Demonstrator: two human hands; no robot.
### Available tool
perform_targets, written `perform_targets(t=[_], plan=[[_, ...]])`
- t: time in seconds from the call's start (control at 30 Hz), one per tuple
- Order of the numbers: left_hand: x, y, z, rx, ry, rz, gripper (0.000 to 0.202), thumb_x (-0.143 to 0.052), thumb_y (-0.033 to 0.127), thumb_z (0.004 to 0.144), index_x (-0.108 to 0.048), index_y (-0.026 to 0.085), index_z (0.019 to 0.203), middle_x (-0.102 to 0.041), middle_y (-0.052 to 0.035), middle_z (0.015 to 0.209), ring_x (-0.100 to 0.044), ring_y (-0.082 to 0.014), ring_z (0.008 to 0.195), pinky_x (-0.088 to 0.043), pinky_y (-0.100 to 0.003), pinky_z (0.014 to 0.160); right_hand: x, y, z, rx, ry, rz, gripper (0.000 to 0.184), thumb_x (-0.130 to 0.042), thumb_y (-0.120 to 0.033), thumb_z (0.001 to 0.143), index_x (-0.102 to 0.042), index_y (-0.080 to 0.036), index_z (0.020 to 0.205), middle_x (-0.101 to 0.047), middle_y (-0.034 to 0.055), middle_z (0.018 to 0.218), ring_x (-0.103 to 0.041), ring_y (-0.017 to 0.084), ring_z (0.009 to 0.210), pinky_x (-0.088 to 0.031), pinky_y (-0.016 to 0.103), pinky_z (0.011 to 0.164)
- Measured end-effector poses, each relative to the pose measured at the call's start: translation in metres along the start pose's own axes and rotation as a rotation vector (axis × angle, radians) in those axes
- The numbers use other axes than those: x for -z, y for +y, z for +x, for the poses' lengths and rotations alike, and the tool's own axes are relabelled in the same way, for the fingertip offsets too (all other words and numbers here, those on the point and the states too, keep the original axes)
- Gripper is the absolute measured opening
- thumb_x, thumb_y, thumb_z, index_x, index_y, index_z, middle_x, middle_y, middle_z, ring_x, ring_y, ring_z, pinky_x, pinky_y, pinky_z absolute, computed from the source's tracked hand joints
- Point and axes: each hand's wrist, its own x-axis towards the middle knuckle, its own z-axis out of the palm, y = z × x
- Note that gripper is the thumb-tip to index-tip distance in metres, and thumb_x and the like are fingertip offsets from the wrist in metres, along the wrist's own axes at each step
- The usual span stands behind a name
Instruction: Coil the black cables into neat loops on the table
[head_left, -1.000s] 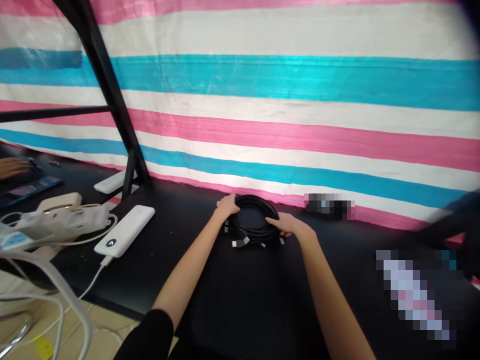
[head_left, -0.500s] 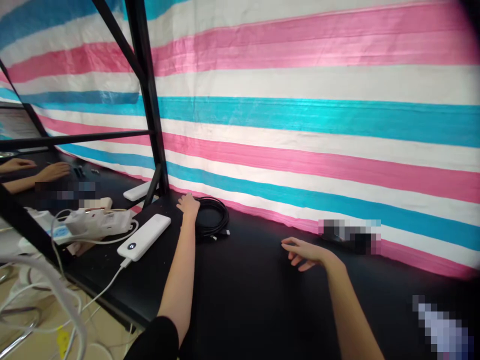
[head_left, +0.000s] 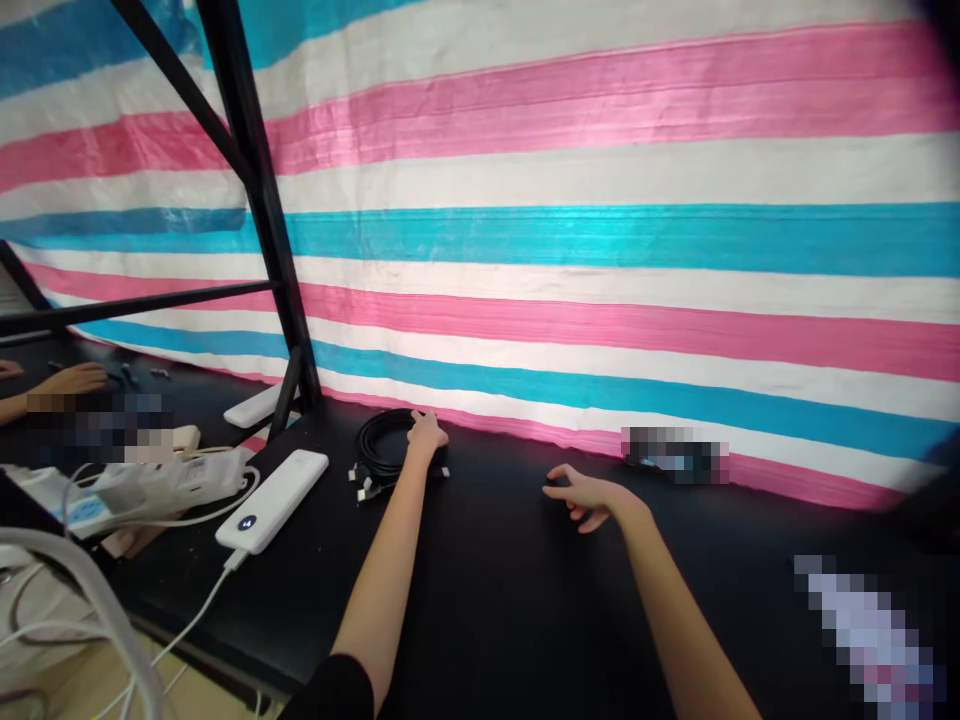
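The left hand (head_left: 427, 432) hides the right side of the black cable coil (head_left: 382, 468) under it, while a dark object (head_left: 675, 458) beyond the right hand (head_left: 589, 495) and a pale one (head_left: 870, 630) to its right are pixelated.

the only view, from the wearer's head, sits fairly close above the counter (head_left: 487, 560), looking forward and down across it to the striped sheet (head_left: 600, 240) behind the counter.

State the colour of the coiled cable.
The cable is black; the head view shows it best.
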Motion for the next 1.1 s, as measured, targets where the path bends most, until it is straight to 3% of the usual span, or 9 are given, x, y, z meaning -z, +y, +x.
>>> perform_targets(t=[0.1, 0.27, 0.4, 0.47, 0.63, 1.0, 1.1], plan=[[0.009, -0.008, 0.005, 0.034, -0.010, -0.012, 0.061, -0.067, 0.018, 0.066, -0.047, 0.018, 0.123, -0.035, -0.0178, 0.135, -0.055, -0.0288, 0.112, -0.045, -0.031, 0.090, -0.002, 0.001, 0.003, -0.008, 0.030, 0.007, 0.053, -0.060, -0.048, 0.077, -0.038, -0.024, 0.119, -0.047, 0.0031, 0.089, -0.054, 0.010, 0.066, -0.058, 0.025, 0.053], [0.023, -0.026, 0.008, 0.137, 0.068, -0.070, 0.059, -0.064, 0.016, 0.071, -0.044, 0.019, 0.126, -0.038, -0.0176, 0.134, -0.052, -0.0289, 0.116, -0.043, -0.034, 0.092, -0.003, 0.001, 0.002, -0.011, 0.039, 0.029, 0.058, -0.065, -0.050, 0.072, -0.040, -0.024, 0.118, -0.049, 0.0046, 0.094, -0.054, 0.010, 0.066, -0.058, 0.028, 0.054], [0.032, -0.036, 0.009, 0.205, 0.128, -0.118, 0.072, -0.066, 0.025, 0.074, -0.031, 0.011, 0.136, -0.047, -0.0213, 0.128, -0.049, -0.0294, 0.119, -0.043, -0.035, 0.093, -0.005, -0.003, -0.001, -0.030, 0.036, -0.011, 0.056, -0.062, -0.047, 0.076, -0.038, -0.023, 0.121, -0.048, 0.0062, 0.096, -0.053, 0.010, 0.066, -0.058, 0.026, 0.052], [0.033, -0.037, 0.011, 0.229, 0.136, -0.127, 0.065, -0.064, 0.027, 0.078, -0.036, 0.008, 0.133, -0.049, -0.0218, 0.125, -0.050, -0.0288, 0.116, -0.043, -0.037, 0.092, -0.005, -0.003, -0.001, -0.037, 0.040, -0.027, 0.055, -0.060, -0.046, 0.078, -0.036, -0.023, 0.122, -0.048, 0.0068, 0.096, -0.052, 0.010, 0.066, -0.058, 0.025, 0.051], [0.026, -0.036, 0.014, 0.196, 0.078, -0.099, 0.036, -0.055, 0.032, 0.086, -0.053, 0.014, 0.117, -0.055, -0.0104, 0.117, -0.056, -0.0212, 0.101, -0.049, -0.041, 0.084, -0.005, -0.002, 0.001, -0.024, 0.025, 0.015, 0.056, -0.063, -0.047, 0.076, -0.038, -0.024, 0.120, -0.048, 0.0069, 0.100, -0.053, 0.010, 0.068, -0.058, 0.026, 0.052], [0.032, -0.036, 0.012, 0.084, -0.063, -0.001, 0.035, -0.056, 0.033, 0.086, -0.054, 0.014, 0.115, -0.057, -0.0102, 0.114, -0.058, -0.0204, 0.098, -0.050, -0.040, 0.082, -0.005, 0.000, 0.006, -0.029, 0.047, 0.009, 0.058, -0.065, -0.048, 0.073, -0.038, -0.025, 0.118, -0.048, 0.0079, 0.101, -0.055, 0.011, 0.070, -0.059, 0.027, 0.051], [0.033, -0.032, 0.010, 0.056, -0.123, 0.031, 0.041, -0.066, 0.035, 0.076, -0.060, 0.009, 0.108, -0.065, -0.0149, 0.103, -0.063, -0.0240, 0.092, -0.051, -0.034, 0.077, -0.005, 0.001, 0.008, -0.033, 0.041, -0.002, 0.057, -0.064, -0.048, 0.074, -0.038, -0.025, 0.119, -0.048, 0.0085, 0.103, -0.055, 0.012, 0.071, -0.059, 0.027, 0.051]])
